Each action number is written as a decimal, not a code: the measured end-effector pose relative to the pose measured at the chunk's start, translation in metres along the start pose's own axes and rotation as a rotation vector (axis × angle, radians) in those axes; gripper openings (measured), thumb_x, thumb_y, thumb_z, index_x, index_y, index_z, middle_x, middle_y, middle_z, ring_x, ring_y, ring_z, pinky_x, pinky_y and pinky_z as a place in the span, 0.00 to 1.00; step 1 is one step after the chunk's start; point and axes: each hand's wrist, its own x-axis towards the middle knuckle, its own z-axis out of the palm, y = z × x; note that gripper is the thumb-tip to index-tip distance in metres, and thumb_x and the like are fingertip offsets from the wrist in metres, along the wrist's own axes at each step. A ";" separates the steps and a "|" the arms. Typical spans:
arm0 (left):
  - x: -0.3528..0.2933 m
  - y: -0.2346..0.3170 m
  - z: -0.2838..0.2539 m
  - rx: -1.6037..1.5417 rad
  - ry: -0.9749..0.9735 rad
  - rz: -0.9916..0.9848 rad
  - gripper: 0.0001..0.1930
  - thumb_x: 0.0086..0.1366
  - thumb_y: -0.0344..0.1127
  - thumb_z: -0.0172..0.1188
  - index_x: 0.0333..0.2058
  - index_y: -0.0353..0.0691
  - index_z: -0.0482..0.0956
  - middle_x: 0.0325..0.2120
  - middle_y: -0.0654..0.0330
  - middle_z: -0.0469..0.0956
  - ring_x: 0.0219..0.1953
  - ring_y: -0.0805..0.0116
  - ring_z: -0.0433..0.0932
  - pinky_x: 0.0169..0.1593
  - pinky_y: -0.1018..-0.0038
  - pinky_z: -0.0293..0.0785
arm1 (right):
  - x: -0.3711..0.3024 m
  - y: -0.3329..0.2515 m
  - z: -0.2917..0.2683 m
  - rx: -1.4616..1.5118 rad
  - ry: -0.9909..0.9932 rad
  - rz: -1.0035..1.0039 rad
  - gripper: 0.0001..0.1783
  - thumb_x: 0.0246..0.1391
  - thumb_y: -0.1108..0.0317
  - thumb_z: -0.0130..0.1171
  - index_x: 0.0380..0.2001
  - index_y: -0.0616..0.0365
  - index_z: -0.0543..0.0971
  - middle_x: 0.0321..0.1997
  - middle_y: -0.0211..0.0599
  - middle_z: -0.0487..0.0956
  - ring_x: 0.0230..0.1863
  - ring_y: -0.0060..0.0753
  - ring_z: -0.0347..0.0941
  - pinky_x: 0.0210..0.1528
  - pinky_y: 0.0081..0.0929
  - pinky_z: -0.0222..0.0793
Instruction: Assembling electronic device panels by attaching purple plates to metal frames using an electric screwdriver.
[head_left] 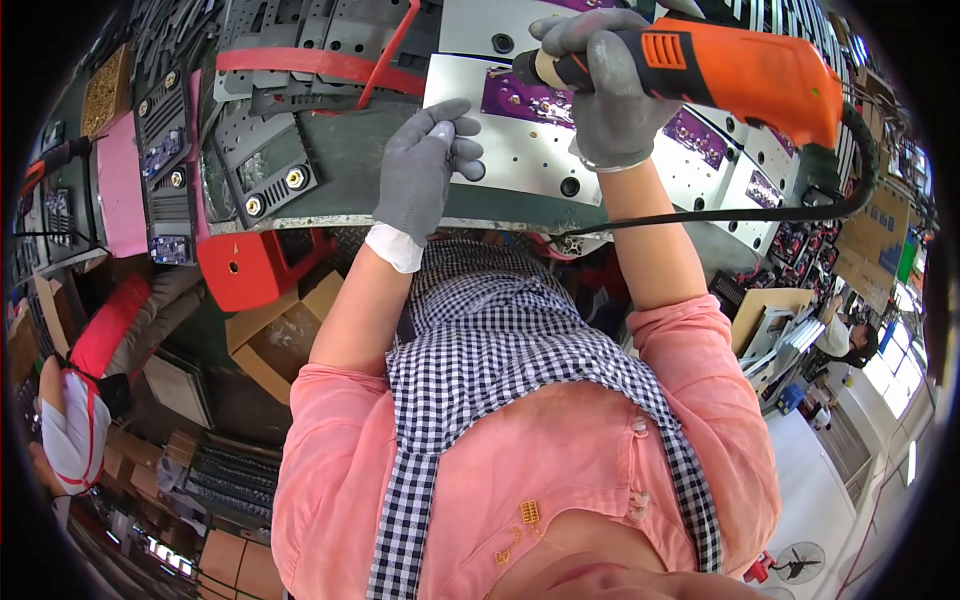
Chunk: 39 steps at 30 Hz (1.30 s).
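My right hand (622, 105), in a grey glove, grips an orange corded power screwdriver (735, 75) around its front end. The tool lies nearly level, its tip pointing left over a purple circuit board (530, 98). That board sits on a silver metal plate (535, 155) with several holes. Left of the plate's edge, my left hand (425, 165), also gloved in grey, hovers with its fingers curled in and the thumb against them. Whatever those fingers may hold is hidden. From the tool's rear, a black cable (740, 214) loops back across my right forearm.
Dark grey slotted metal parts (265, 165) and red straps (315, 66) lie on the bench's left. More plates with purple boards (695, 138) continue rightward. A red metal box (240, 270) and an open carton (285, 335) are below the bench edge. Other people (75, 425) are around.
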 end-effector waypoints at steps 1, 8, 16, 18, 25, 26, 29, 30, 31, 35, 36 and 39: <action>0.001 0.000 -0.003 -0.003 0.003 0.002 0.15 0.71 0.28 0.41 0.51 0.28 0.70 0.36 0.54 0.76 0.26 0.73 0.75 0.32 0.76 0.77 | 0.001 0.007 -0.006 0.001 -0.004 0.002 0.30 0.50 0.71 0.58 0.55 0.64 0.60 0.26 0.36 0.75 0.30 0.30 0.74 0.39 0.33 0.74; 0.007 0.001 -0.004 -0.006 0.052 0.059 0.11 0.71 0.30 0.44 0.47 0.30 0.68 0.39 0.48 0.77 0.32 0.71 0.78 0.33 0.77 0.76 | 0.003 0.022 0.004 -0.035 -0.137 -0.159 0.27 0.49 0.78 0.55 0.53 0.63 0.61 0.25 0.40 0.76 0.31 0.36 0.76 0.41 0.39 0.76; 0.020 -0.008 -0.013 -0.081 0.110 0.009 0.07 0.69 0.29 0.51 0.41 0.32 0.72 0.33 0.53 0.80 0.25 0.74 0.78 0.25 0.79 0.76 | 0.003 0.039 -0.007 -0.383 -0.395 -0.372 0.28 0.52 0.83 0.51 0.55 0.56 0.58 0.31 0.42 0.78 0.31 0.39 0.78 0.42 0.43 0.79; 0.019 -0.006 -0.012 -0.012 0.083 -0.037 0.08 0.69 0.30 0.53 0.42 0.31 0.74 0.32 0.56 0.79 0.31 0.74 0.78 0.30 0.81 0.75 | 0.002 0.039 -0.001 -0.416 -0.350 -0.353 0.28 0.52 0.83 0.51 0.55 0.57 0.57 0.30 0.42 0.78 0.31 0.38 0.78 0.42 0.41 0.79; 0.025 0.003 -0.003 -0.232 0.003 -0.076 0.10 0.68 0.33 0.56 0.42 0.32 0.75 0.31 0.60 0.77 0.28 0.75 0.74 0.28 0.81 0.71 | 0.014 0.004 0.003 -0.013 -0.200 -0.067 0.05 0.52 0.76 0.56 0.33 0.64 0.74 0.28 0.38 0.78 0.32 0.36 0.77 0.44 0.38 0.76; 0.027 0.008 -0.001 -0.293 -0.054 -0.103 0.11 0.68 0.37 0.57 0.41 0.33 0.75 0.30 0.61 0.76 0.27 0.76 0.72 0.26 0.81 0.69 | 0.019 -0.005 0.001 0.170 -0.207 -0.048 0.06 0.54 0.70 0.54 0.32 0.63 0.74 0.26 0.41 0.76 0.30 0.39 0.76 0.46 0.47 0.74; 0.030 0.024 0.015 -0.338 -0.163 -0.171 0.15 0.68 0.44 0.57 0.38 0.35 0.75 0.26 0.63 0.74 0.23 0.77 0.69 0.24 0.82 0.65 | 0.027 -0.045 0.001 0.049 -0.321 -0.128 0.16 0.57 0.54 0.52 0.29 0.57 0.71 0.24 0.31 0.68 0.27 0.32 0.68 0.43 0.42 0.69; 0.031 0.029 0.024 -0.338 -0.193 -0.187 0.18 0.67 0.49 0.58 0.36 0.36 0.76 0.23 0.64 0.74 0.21 0.78 0.68 0.22 0.83 0.64 | 0.029 -0.056 0.002 0.023 -0.349 -0.121 0.17 0.57 0.52 0.53 0.30 0.56 0.71 0.23 0.29 0.66 0.24 0.30 0.66 0.42 0.41 0.69; 0.031 0.032 0.030 -0.324 -0.210 -0.201 0.18 0.67 0.49 0.58 0.36 0.36 0.76 0.23 0.64 0.74 0.21 0.78 0.68 0.22 0.83 0.64 | 0.029 -0.063 0.002 0.012 -0.328 -0.132 0.17 0.57 0.52 0.53 0.30 0.56 0.71 0.23 0.29 0.66 0.24 0.30 0.66 0.42 0.41 0.69; 0.034 0.045 0.064 -0.195 -0.273 -0.196 0.21 0.67 0.54 0.55 0.33 0.37 0.75 0.22 0.64 0.73 0.20 0.78 0.68 0.21 0.82 0.63 | 0.032 -0.089 -0.008 0.023 -0.152 -0.138 0.19 0.53 0.54 0.63 0.31 0.60 0.74 0.19 0.36 0.72 0.23 0.33 0.72 0.45 0.41 0.73; 0.034 0.048 0.070 -0.164 -0.289 -0.200 0.21 0.67 0.53 0.55 0.33 0.37 0.75 0.21 0.64 0.73 0.19 0.78 0.68 0.20 0.83 0.63 | 0.034 -0.090 -0.017 0.051 -0.171 -0.157 0.19 0.53 0.54 0.64 0.31 0.60 0.74 0.20 0.36 0.72 0.24 0.33 0.72 0.45 0.42 0.73; 0.033 0.053 0.092 -0.070 -0.330 -0.205 0.20 0.67 0.53 0.55 0.32 0.38 0.76 0.20 0.65 0.73 0.18 0.78 0.67 0.19 0.83 0.63 | 0.033 -0.104 -0.037 0.083 -0.136 -0.190 0.18 0.53 0.55 0.63 0.31 0.61 0.74 0.21 0.36 0.73 0.25 0.33 0.72 0.47 0.43 0.73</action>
